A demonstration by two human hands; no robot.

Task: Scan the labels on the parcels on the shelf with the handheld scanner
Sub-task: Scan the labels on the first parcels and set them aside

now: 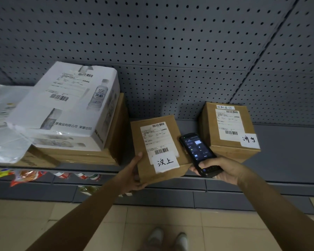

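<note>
While the left hand [134, 175] grips the tilted centre parcel [158, 147] at the shelf [288, 160] edge, the right hand [223, 171] holds the handheld scanner [198, 153] just beside its label [157, 140]. Parcels at right [228, 129] and upper left [69, 105] apparently await scanning; progress is otherwise indeterminable.

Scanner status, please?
Right hand holds black handheld scanner. Left hand tilts small brown cardboard parcel, label up. Nothing blocking.

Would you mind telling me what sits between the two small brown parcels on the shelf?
In the head view, the handheld scanner, held in the right hand, lies between them.
</note>
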